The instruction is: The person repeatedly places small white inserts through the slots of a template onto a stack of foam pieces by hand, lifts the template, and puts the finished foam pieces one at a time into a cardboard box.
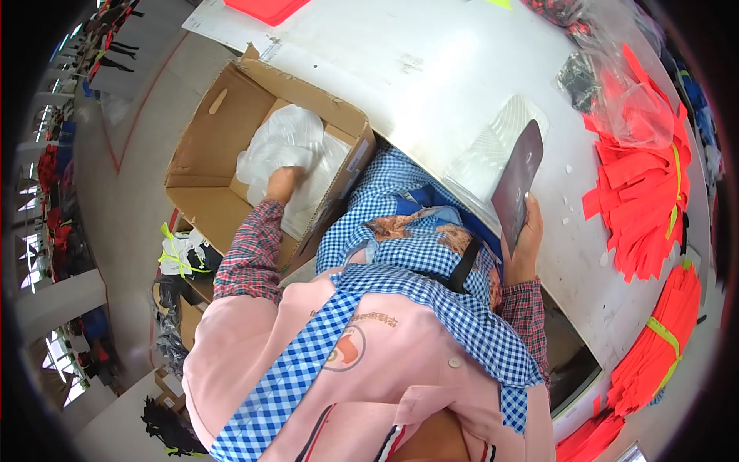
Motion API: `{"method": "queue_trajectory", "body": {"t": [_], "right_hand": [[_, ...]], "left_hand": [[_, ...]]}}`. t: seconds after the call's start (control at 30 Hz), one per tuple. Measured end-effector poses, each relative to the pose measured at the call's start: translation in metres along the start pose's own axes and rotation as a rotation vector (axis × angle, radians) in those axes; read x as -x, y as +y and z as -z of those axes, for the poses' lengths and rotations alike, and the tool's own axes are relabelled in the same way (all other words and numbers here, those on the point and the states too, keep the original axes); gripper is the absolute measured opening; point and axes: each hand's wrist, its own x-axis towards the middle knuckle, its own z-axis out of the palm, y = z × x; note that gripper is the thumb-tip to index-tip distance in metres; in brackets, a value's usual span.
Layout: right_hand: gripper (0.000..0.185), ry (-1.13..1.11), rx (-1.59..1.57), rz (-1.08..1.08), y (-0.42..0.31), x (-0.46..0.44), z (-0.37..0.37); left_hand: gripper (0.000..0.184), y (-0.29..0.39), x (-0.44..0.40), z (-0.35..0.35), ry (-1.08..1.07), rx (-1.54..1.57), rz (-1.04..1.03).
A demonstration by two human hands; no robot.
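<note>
My left hand (283, 185) reaches into an open cardboard box (202, 165), its fingers curled on a translucent white plastic sheet (286, 135). Its fingertips are partly hidden by the plastic. More of the same thin plastic lies beneath it in the box. My right hand (526, 242) holds a dark, flat, stiff-looking piece (517, 181) with a rounded end and a small pale mark. The thumb lies along the edge of this piece. Just beyond it, clear ridged plastic pieces (496, 146) rest on the white table (416, 85).
Bundles of red fabric strips (643, 192) tied with yellow bands lie along the table's right side, beside a clear plastic bag (623, 100). Small white scraps (567, 202) dot the tabletop. A red flat item (268, 8) sits at the far edge. Dark bundles lie left of the box.
</note>
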Motion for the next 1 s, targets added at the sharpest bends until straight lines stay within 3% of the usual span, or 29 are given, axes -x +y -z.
{"method": "queue_trajectory", "body": {"t": [0.17,0.3,0.37,0.57,0.77,0.87,1.0], "right_hand": [[0.028,0.026,0.049,-0.011,0.0,0.002,0.004],[0.029,0.019,0.085,0.0,-0.001,0.004,-0.004],[0.028,-0.022,0.065,0.004,0.002,0.004,0.004],[0.027,-0.02,0.181,0.035,-0.005,0.013,-0.005],[0.031,-0.057,0.395,0.158,-0.003,0.024,0.001],[0.029,0.02,0.403,0.066,-0.018,0.04,-0.017],[0.037,0.073,0.425,0.013,-0.018,0.031,-0.007]], "left_hand": [[0.023,0.027,0.004,0.012,-0.056,0.038,0.074],[0.019,0.0,-0.001,-0.022,-0.013,-0.114,-0.01],[0.027,0.024,0.003,0.006,-0.175,-0.165,0.191],[0.023,0.087,0.009,0.098,0.184,0.047,0.282],[0.019,0.156,0.012,0.173,0.558,0.326,0.109],[0.017,0.199,0.005,0.184,0.54,0.482,-0.04],[0.017,0.256,-0.008,0.176,0.454,0.442,-0.297]]}}
